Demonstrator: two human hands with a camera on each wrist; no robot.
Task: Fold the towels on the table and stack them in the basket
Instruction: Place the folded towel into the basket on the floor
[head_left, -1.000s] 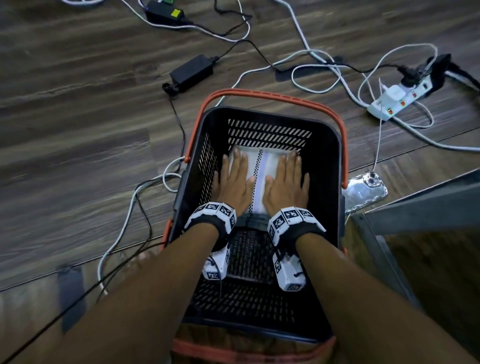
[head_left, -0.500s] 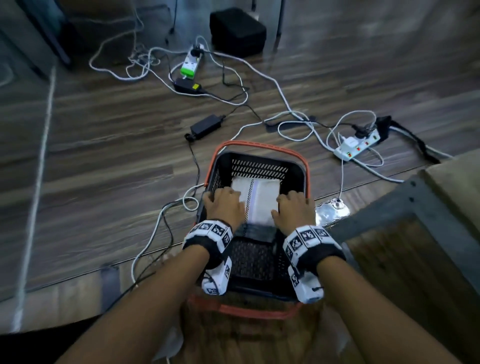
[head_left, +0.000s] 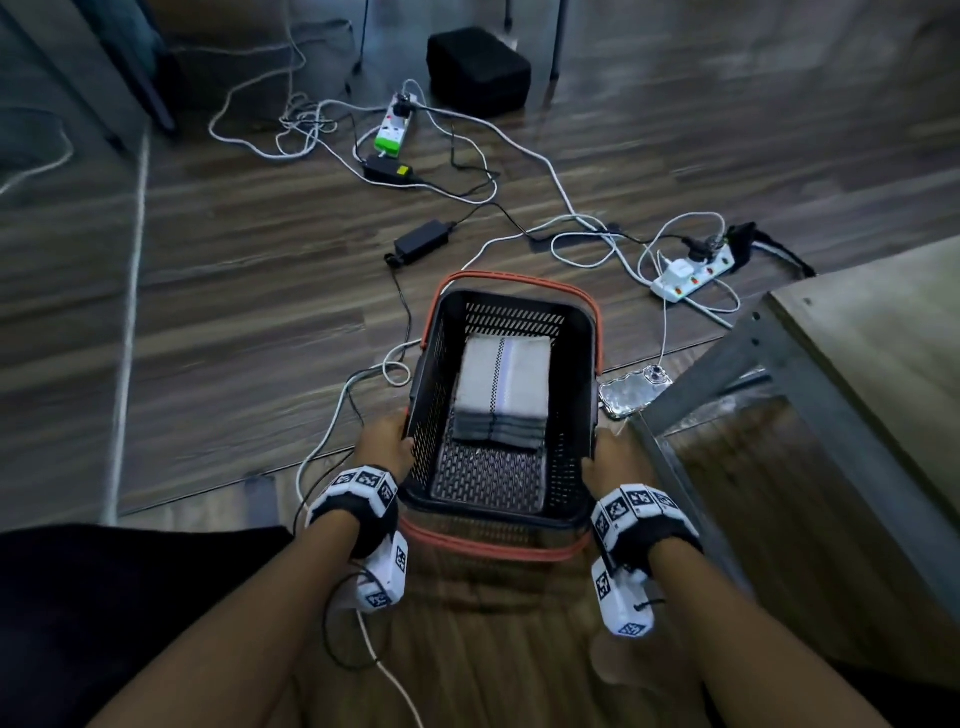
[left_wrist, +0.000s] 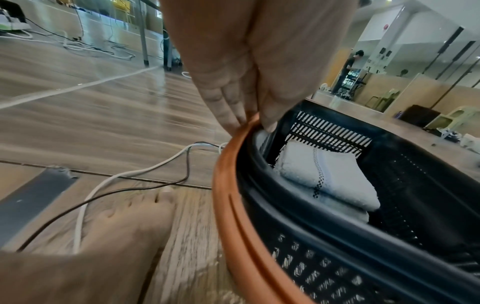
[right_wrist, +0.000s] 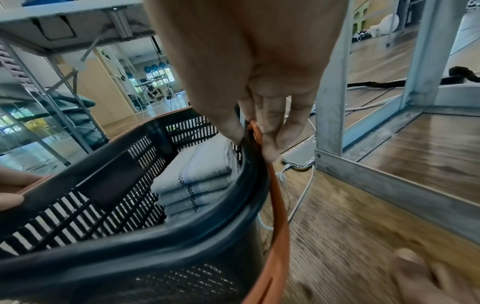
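A black mesh basket (head_left: 584, 364) with orange handles sits low over the wooden floor. A stack of folded white towels (head_left: 503, 382) with a dark checked stripe lies in its far half. My left hand (head_left: 395, 441) grips the left rim, with the thumb inside and the fingers (left_wrist: 228, 111) outside against the orange handle (left_wrist: 233, 185). My right hand (head_left: 602, 457) grips the right rim the same way, its fingers (right_wrist: 275, 127) outside the handle. The towels (left_wrist: 324, 170) (right_wrist: 197, 168) lie untouched in both wrist views.
A phone (head_left: 634, 389) on a cable lies on the floor just right of the basket. A table (head_left: 883, 364) with a grey metal frame stands at the right. Cables, two power strips (head_left: 693, 275) (head_left: 395, 127), an adapter (head_left: 421, 240) and a black box (head_left: 478, 67) lie beyond.
Both hands came off the top towel, where they lay flat, and moved out to the basket's side rims. The head view pulled back and up.
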